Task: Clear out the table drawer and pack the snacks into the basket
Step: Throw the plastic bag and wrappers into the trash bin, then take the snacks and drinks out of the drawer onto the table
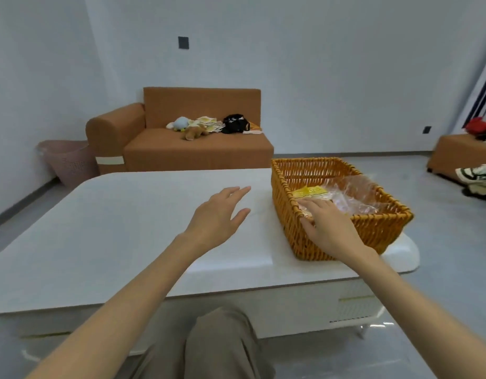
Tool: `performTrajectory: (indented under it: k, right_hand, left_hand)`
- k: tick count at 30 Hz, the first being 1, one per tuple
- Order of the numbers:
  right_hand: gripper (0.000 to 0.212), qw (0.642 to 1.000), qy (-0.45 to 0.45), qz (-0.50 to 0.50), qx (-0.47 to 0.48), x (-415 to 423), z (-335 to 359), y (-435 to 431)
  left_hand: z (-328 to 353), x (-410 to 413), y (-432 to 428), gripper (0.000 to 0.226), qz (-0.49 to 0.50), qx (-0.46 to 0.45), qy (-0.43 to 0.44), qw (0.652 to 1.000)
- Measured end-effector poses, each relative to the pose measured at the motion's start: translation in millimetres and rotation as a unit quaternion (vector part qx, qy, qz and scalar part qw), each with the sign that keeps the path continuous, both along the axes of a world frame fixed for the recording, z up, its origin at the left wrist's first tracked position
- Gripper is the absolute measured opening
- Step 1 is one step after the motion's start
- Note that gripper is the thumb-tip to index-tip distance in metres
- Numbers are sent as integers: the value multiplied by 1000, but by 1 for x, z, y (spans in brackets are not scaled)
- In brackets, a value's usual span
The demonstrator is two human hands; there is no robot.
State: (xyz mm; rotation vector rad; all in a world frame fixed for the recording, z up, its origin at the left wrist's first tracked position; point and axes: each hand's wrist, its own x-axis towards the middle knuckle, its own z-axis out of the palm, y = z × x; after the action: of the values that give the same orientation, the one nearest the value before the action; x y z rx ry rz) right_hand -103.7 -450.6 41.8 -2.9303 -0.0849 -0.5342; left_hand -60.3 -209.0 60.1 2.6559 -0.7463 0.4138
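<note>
Wicker basket (373,233) under outstretched right hand (329,228)

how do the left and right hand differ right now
The left hand is over the white table, while the right hand reaches over the rim of the wicker basket. The left hand's fingers are spread and hold nothing; the right hand's fingers lie on the snack packets inside. Both show fairly straight fingers and no curled grip.

No text, label or number is readable; the snack packets (310,191) are too blurred.
</note>
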Motion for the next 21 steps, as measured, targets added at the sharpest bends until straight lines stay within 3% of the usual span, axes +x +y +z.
performTrajectory:
  k: [5,14,18,21]
  right_hand:
    - [39,991,117,-53,-24,17,-19,-46]
    - [32,996,56,-53,49,54,-2,-86]
    - [46,986,108,-121,31,99,-7,-113]
    - [69,970,186,-151,34,138,-21,-127]
  left_hand:
    - [2,25,-58,54,-37,13,31,999]
    - [-19,82,-124,65,-68,76,95,990]
    - [-34,113,-143,68,-66,132,90,985]
    - [-43,127,-149,71,-62,142,89,984]
